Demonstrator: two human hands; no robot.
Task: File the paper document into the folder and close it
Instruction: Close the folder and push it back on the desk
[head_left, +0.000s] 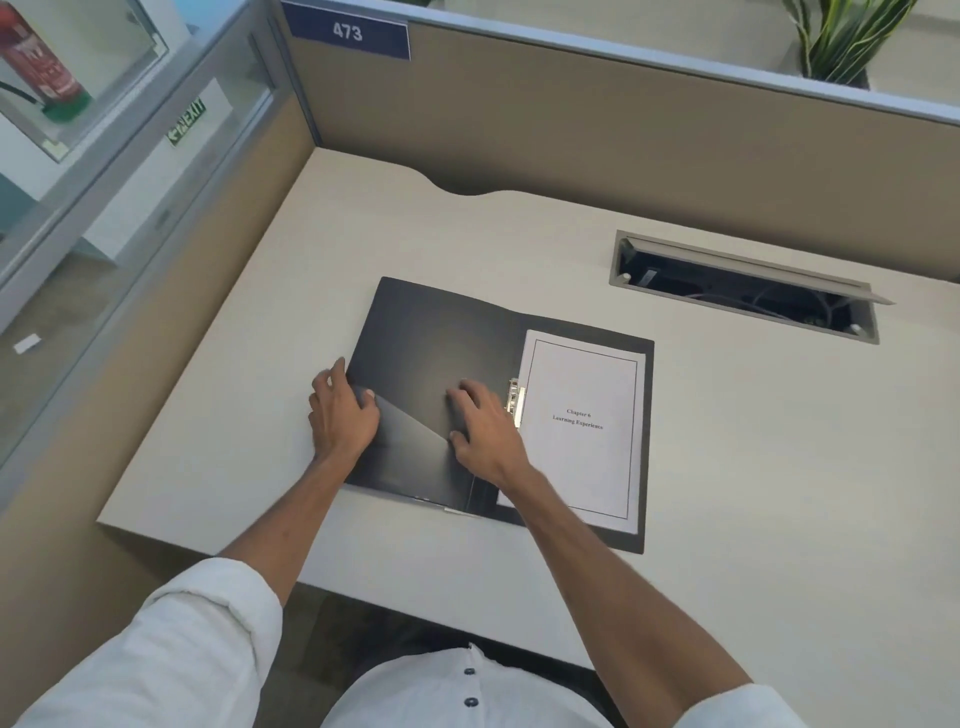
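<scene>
A black folder (436, 332) lies open and flat on the desk. On its right half rests a white paper document (582, 431) with a printed title, beside a metal clip (515, 402) at the spine. My left hand (340, 415) holds the left cover's outer edge, thumb on top and fingers curled under it. Flat on the left inner cover, just left of the clip, lies my right hand (480, 428) with fingers spread near the diagonal pocket.
The beige desk (753, 441) is boxed in by partition walls at the back and left. A recessed cable tray (743, 288) with its lid raised sits at the back right. A plant stands beyond the partition.
</scene>
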